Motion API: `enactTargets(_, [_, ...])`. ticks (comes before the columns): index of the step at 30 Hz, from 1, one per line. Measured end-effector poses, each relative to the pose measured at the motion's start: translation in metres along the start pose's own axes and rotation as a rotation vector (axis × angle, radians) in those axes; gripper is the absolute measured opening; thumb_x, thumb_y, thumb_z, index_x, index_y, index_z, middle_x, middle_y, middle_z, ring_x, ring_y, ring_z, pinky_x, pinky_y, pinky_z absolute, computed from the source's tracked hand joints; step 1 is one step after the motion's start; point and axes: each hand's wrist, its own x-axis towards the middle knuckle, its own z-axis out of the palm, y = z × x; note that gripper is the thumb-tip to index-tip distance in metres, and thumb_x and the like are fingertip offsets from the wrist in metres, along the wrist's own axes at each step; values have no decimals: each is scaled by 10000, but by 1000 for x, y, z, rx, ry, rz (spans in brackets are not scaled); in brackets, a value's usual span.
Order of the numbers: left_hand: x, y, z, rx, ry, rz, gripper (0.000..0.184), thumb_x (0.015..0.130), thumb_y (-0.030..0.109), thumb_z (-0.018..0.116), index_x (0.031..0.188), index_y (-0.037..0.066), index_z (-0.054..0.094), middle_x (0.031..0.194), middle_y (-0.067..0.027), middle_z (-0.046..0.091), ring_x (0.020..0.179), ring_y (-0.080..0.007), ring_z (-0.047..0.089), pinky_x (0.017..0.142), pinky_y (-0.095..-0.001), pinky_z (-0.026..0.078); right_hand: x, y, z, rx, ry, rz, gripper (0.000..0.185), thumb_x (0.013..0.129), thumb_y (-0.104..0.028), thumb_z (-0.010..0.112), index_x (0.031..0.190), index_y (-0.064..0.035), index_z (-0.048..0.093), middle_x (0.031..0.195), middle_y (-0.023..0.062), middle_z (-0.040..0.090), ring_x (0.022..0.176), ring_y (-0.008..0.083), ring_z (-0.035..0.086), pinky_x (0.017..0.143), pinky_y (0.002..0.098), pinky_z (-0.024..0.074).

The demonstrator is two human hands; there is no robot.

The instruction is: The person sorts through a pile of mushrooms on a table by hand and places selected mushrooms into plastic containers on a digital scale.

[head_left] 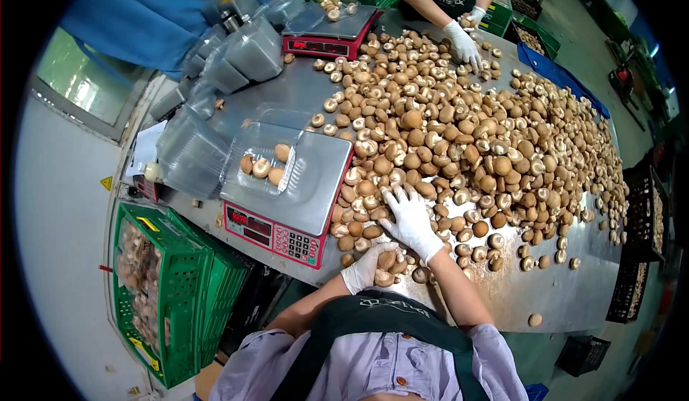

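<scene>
and here's the desk [560, 302], its middle and right under a great heap of mushrooms [459, 125]! left of them, the near scale [316, 186] bears a clear tray [252, 178] with four mushrooms inside. at the near edge, the right hand [412, 222] has its grip spread over the heap, while the left hand [372, 267] pinches mushrooms, fingers curled!
</scene>
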Motion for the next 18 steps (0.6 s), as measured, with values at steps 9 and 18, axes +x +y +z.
enactTargets(9, [0, 9, -4, -112, -48, -86, 421, 890, 302, 456, 1171, -3, 532, 1096, -151, 611, 884, -212, 645, 658, -363, 581, -57, 31, -30, -17, -11, 134, 469, 767, -232, 677, 1204, -110, 557, 1185, 114, 578, 1005, 300, 552, 844, 416, 440])
enactTargets(18, [1, 7, 2, -98, -139, -104, 455, 871, 275, 445, 1220, -9, 514, 1013, -122, 628, 723, -139, 620, 555, -258, 520, -30, 22, -46, 199, 220, 287, 272, 807, -165, 665, 1063, -78, 647, 955, 117, 677, 904, 288, 623, 779, 356, 509])
